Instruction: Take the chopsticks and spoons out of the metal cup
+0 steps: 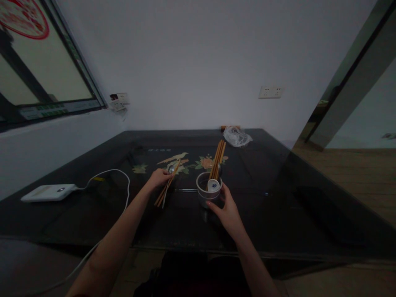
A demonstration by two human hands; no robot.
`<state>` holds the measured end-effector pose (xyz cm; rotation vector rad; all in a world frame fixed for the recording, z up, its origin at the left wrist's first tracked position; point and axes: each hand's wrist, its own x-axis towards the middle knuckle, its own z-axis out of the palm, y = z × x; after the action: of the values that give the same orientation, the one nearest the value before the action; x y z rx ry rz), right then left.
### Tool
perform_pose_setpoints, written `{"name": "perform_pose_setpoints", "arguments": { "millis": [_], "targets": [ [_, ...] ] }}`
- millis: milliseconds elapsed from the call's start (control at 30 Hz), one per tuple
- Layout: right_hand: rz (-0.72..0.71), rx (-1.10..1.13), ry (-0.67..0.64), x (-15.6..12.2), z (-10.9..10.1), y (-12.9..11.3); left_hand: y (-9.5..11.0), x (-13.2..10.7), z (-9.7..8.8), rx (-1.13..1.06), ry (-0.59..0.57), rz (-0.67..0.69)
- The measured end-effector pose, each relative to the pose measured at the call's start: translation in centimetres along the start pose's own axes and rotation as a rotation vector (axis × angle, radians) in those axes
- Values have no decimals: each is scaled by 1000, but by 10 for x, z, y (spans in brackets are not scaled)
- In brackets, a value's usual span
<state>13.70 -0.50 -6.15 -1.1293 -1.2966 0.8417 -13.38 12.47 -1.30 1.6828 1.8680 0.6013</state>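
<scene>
While the right hand (pixel 227 210) clasps the chopstick cup (pixel 209 193), the left hand (pixel 159 178) pinches loose chopsticks (pixel 163 194) just left of it, slanted toward it.

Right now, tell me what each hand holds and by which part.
Left hand grips wooden chopsticks around mid-length; right hand holds the cup by its side wall.

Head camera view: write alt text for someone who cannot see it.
At a dark table, the left hand grips a few loose chopsticks while the right hand holds a cup with a chopstick bundle and a white spoon in it. A white device with a cable lies at left, a plastic bag at the far edge.
</scene>
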Motion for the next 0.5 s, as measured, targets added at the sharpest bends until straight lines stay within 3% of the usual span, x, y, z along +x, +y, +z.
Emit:
{"name": "perform_pose_setpoints", "arguments": {
  "millis": [133, 500],
  "targets": [
    [-26, -3, 16, -1, 0, 1, -3, 5, 4, 176, 7, 10],
    [-8, -39, 0, -1, -1, -3, -13, 9, 5, 374, 67, 36]
  ]
}}
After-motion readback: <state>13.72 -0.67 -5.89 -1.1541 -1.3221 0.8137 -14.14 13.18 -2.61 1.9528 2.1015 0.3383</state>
